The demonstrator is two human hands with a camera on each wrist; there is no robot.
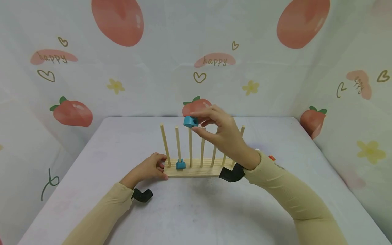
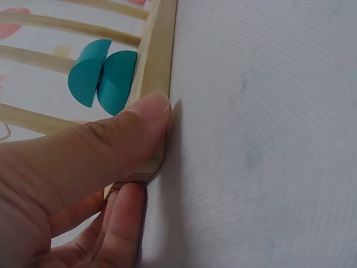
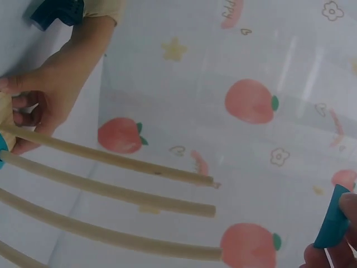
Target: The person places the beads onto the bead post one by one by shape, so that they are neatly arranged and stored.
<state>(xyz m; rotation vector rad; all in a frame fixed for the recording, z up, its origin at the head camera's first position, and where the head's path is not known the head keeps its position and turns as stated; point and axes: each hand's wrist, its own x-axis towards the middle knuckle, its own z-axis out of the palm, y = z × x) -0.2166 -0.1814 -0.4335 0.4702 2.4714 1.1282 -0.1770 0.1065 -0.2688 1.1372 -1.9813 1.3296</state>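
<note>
My right hand (image 1: 225, 132) pinches a small teal wooden block with a round hole (image 1: 190, 121) between thumb and fingers, near the top of the third peg from the left. In the right wrist view this block (image 3: 333, 220) shows at the right edge. A wooden base (image 1: 196, 173) with a row of several upright pegs stands on the table. My left hand (image 1: 150, 166) grips its left end, thumb on the front edge. Low on the second peg sits more teal (image 1: 180, 165); the left wrist view shows two touching rounded teal shapes (image 2: 117, 81) there.
Behind my right forearm an orange item (image 1: 272, 158) and a whitish one are partly hidden. The right arm covers some pegs. A printed cloth wall (image 1: 165, 85) stands behind the white tabletop (image 1: 196, 214).
</note>
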